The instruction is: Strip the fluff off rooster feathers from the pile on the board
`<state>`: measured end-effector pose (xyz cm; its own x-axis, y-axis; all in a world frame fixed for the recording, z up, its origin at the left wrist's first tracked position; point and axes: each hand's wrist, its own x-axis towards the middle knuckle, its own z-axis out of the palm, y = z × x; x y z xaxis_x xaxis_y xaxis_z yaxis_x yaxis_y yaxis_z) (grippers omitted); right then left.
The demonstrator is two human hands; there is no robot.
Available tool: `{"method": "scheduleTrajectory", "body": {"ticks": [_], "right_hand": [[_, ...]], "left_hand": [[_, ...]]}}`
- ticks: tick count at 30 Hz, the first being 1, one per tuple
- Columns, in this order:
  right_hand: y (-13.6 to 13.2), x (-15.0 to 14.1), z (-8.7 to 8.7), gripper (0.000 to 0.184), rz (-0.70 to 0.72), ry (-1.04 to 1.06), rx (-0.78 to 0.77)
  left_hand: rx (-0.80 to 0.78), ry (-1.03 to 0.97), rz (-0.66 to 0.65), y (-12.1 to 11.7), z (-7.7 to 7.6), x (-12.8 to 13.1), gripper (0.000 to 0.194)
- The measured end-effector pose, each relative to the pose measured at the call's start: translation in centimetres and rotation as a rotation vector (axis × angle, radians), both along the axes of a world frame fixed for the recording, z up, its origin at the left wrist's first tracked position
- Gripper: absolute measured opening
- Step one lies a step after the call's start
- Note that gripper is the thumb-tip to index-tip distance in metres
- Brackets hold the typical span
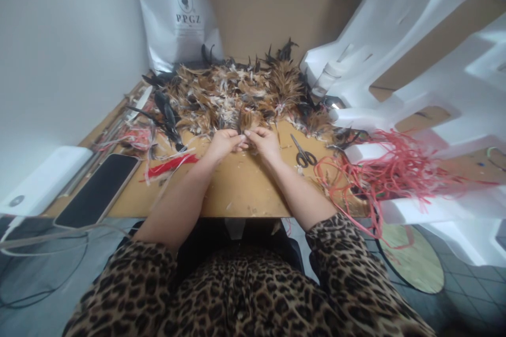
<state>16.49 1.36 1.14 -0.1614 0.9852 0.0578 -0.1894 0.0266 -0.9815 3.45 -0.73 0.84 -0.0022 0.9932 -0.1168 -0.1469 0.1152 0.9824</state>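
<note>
My left hand (226, 144) and my right hand (264, 142) meet at the near edge of a feather heap. Between their fingertips is a small bunch of brown feathers (250, 120), its tips pointing away from me. Both hands are closed in a pinch at the base of the bunch, and the fingers cover what lies there. Just behind them spreads a wide heap of brown, white and black feathers (221, 89). Black-handled scissors (303, 152) lie to the right of my right hand. Red strands (169, 166) rest left of my left hand.
A phone (98, 189) and a white power bank (49, 176) with a cable lie at the table's left edge. Tangled pink-red strips (387, 168) hang over the right side, beside white foam pieces (427, 110). A white bag (177, 16) stands behind the feathers.
</note>
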Motion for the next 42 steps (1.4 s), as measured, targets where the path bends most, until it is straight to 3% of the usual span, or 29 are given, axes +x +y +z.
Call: {"method": "scheduleTrajectory", "body": {"ticks": [2,8,12,15,21,26,32,37,42], "right_hand": [[0.1,0.1,-0.1,0.032,0.024,0.036,-0.029],[0.3,0.4,0.2,0.037,0.277,0.209,-0.228],[0.2,0.3,0.3,0.037,0.29,0.226,-0.224],[0.3,0.3,0.2,0.033,0.309,0.261,-0.25],[0.8,0.2,-0.3,0.029,0.269,0.312,-0.385],[1.4,0.9,0.3,0.035,0.11,0.267,-0.27],[3.2,3.6,1.5,0.036,-0.109,0.291,-0.171],[3.7,5.2,1.8,0.032,-0.166,0.088,-0.035],[3.2,6.0,1.4,0.021,0.132,-0.446,0.125]], "left_hand": [[0.019,0.026,-0.01,0.0,0.1,0.2,0.03],[0.014,-0.07,-0.049,-0.2,0.4,0.4,0.027],[-0.007,-0.112,-0.078,-0.3,0.3,0.4,0.026],[0.063,-0.044,-0.031,-0.4,0.6,0.6,0.023],[0.176,0.092,0.073,-0.7,1.1,1.0,0.013],[0.164,0.129,0.074,-0.4,0.7,0.8,0.014],[0.129,0.098,0.121,0.1,0.3,0.1,0.019],[0.097,-0.119,0.186,0.5,0.2,-0.8,0.02],[0.069,-0.29,0.245,0.6,0.6,-1.4,0.021]]}}
